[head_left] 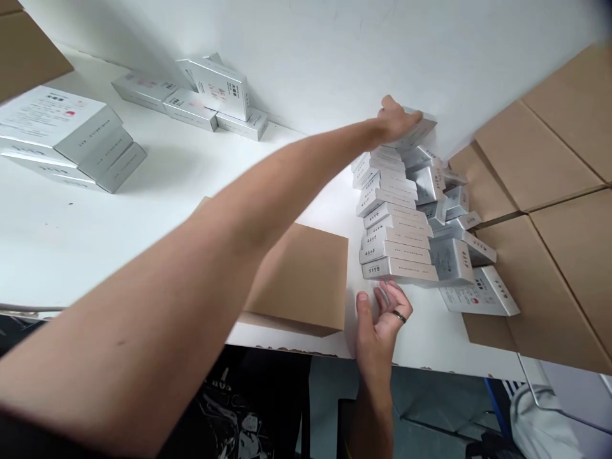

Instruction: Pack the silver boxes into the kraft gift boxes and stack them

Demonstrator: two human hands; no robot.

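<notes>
A row of several silver-white small boxes (396, 223) lies stacked along the white table (95, 242), right of centre. My left hand (394, 120) reaches across to the far end of the row, fingers closed over the farthest silver box (421, 127). My right hand (382, 319), a dark ring on one finger, rests at the near end, fingers spread and loosely curled against the closest box (399, 269). More of the same boxes (459, 255) lie tumbled to the right of the row.
A flat brown carton (301, 280) lies under my left forearm. Large brown cardboard flaps (549, 191) fill the right side. Other silver boxes sit at the far left (71, 137) and along the back wall (201, 95). The table's near edge runs below my right hand.
</notes>
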